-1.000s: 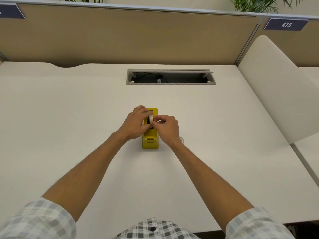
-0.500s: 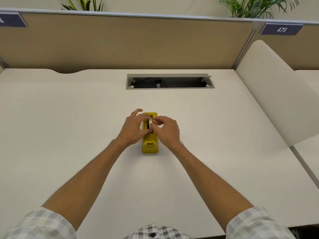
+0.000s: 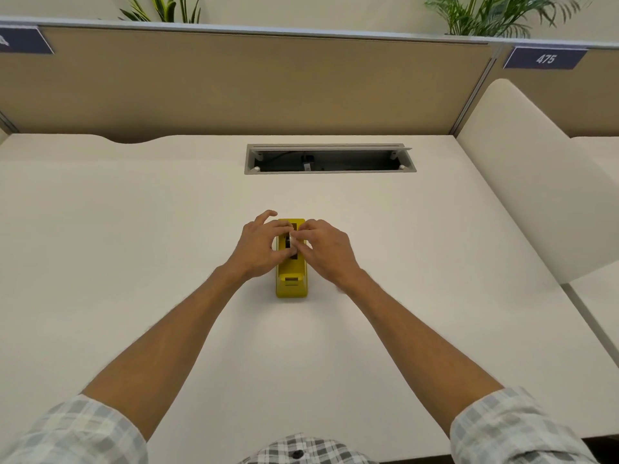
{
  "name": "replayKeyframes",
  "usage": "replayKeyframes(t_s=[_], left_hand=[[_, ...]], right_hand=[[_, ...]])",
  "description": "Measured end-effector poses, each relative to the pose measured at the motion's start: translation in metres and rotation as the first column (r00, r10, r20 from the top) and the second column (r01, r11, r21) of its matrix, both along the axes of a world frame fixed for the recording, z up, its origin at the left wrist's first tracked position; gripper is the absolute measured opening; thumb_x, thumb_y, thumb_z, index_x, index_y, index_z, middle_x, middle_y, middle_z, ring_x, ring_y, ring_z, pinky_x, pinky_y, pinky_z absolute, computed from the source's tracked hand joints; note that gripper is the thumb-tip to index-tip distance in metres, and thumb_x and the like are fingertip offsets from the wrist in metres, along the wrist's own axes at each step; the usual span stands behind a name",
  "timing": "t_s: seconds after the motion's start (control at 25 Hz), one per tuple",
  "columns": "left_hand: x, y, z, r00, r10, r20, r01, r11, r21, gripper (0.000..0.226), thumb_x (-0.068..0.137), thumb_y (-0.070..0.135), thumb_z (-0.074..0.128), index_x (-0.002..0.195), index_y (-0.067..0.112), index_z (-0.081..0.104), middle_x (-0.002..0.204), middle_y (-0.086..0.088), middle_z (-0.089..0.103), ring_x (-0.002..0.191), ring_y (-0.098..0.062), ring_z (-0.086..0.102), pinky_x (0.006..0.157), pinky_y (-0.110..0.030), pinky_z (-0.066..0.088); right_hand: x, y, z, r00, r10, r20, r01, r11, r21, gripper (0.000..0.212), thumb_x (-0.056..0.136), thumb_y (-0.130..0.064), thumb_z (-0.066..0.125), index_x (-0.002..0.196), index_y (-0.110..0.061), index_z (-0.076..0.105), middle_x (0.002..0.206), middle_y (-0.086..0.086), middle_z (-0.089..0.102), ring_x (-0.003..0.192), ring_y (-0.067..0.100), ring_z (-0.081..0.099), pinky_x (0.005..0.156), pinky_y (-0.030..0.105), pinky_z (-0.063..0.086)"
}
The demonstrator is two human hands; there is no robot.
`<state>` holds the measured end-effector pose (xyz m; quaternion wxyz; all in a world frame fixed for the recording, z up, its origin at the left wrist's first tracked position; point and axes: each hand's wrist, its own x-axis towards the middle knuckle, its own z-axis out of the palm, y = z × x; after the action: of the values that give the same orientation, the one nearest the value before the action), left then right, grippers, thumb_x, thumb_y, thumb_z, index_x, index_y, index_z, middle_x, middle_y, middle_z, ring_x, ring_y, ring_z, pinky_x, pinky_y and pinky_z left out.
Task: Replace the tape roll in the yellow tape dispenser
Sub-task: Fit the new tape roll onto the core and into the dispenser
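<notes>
Head view, near to far. At 6 o'clock, the hem of a plaid shirt (image 3: 303, 452); at 7 and 5 o'clock, rolled plaid sleeves (image 3: 72, 432), from which two bare forearms converge toward the centre of a white desk (image 3: 134, 229).

At centre stands the yellow dispenser (image 3: 291, 283), long axis running 6 to 12 o'clock, its near end uncovered and its far half flanked by both hands. The left hand (image 3: 259, 247) lies against the dispenser's 9 o'clock side, index finger lifted and spread away toward 12, the other fingers curled onto the top. The right hand (image 3: 323, 249) lies against the 3 o'clock side, fingers bent inward over the top. Between the two sets of fingertips, over the dark slot, a pale tape roll (image 3: 293, 241) shows only as a narrow edge; fingertips of both hands meet on it in a pinch, and whether it is seated in the slot cannot be told.

Toward 12 o'clock, well apart from the hands, an open cable tray (image 3: 330, 159) is recessed in the desk. Beyond it rises a tan partition (image 3: 234, 85); at 1 o'clock, a sign (image 3: 545, 58) reads 475.
</notes>
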<state>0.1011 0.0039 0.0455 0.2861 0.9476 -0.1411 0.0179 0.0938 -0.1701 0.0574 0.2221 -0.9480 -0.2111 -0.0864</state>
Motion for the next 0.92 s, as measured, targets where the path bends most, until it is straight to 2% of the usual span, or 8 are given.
replayKeyframes(t_s=[0.2,0.36,0.48,0.68,0.8,0.92], left_hand=[[0.000,0.002,-0.002,0.999,-0.041,-0.024,0.040,0.999,-0.007,0.038,0.089,0.039,0.061,0.123,0.023,0.062,0.133,0.008,0.056,0.136,-0.015,0.029,0.108,-0.046,0.027],[-0.003,0.001,-0.003,0.999,-0.043,0.002,0.043,0.998,-0.053,0.036,0.090,0.034,0.060,0.124,0.022,0.061,0.130,0.009,0.058,0.131,-0.013,0.033,0.101,-0.035,0.029],[-0.001,0.001,-0.003,0.999,-0.041,0.001,0.041,0.998,-0.047,0.038,0.091,0.035,0.059,0.127,0.022,0.060,0.131,0.009,0.058,0.131,-0.012,0.033,0.102,-0.038,0.030],[-0.001,0.001,-0.006,0.999,-0.039,0.003,0.039,0.998,-0.046,0.042,0.090,0.036,0.061,0.130,0.024,0.058,0.133,0.009,0.057,0.133,-0.014,0.032,0.103,-0.040,0.031],[0.000,0.001,-0.007,0.999,-0.039,0.004,0.039,0.998,-0.053,0.042,0.089,0.035,0.062,0.129,0.026,0.058,0.132,0.009,0.057,0.132,-0.013,0.032,0.103,-0.038,0.029],[0.000,0.001,-0.008,0.999,-0.038,0.002,0.038,0.998,-0.047,0.041,0.089,0.035,0.062,0.129,0.028,0.058,0.133,0.010,0.057,0.133,-0.013,0.031,0.101,-0.036,0.027]], right_hand=[[0.005,0.001,0.004,0.998,0.044,0.053,-0.038,0.993,-0.113,0.021,0.098,-0.028,0.054,0.099,-0.022,0.075,0.103,-0.005,0.070,0.098,0.018,0.060,0.065,0.033,0.048],[0.009,0.002,0.014,0.995,0.081,0.058,-0.071,0.985,-0.157,0.022,0.099,-0.028,0.054,0.103,-0.021,0.074,0.099,-0.003,0.072,0.095,0.019,0.060,0.063,0.031,0.046],[0.014,0.003,0.021,0.993,0.106,0.046,-0.095,0.975,-0.202,0.024,0.101,-0.029,0.051,0.109,-0.022,0.072,0.100,-0.002,0.072,0.095,0.019,0.060,0.063,0.028,0.042],[0.018,0.007,0.029,0.991,0.130,0.017,-0.120,0.952,-0.281,0.028,0.102,-0.030,0.048,0.113,-0.020,0.071,0.098,-0.001,0.070,0.090,0.018,0.059,0.065,0.030,0.047],[0.022,0.009,0.030,0.987,0.159,0.017,-0.145,0.931,-0.334,0.025,0.101,-0.028,0.051,0.112,-0.018,0.071,0.099,0.000,0.069,0.089,0.017,0.059,0.066,0.029,0.049],[0.024,0.008,0.029,0.982,0.187,0.022,-0.166,0.915,-0.369,0.022,0.100,-0.026,0.054,0.112,-0.017,0.071,0.099,0.001,0.069,0.089,0.017,0.059,0.063,0.027,0.045]])
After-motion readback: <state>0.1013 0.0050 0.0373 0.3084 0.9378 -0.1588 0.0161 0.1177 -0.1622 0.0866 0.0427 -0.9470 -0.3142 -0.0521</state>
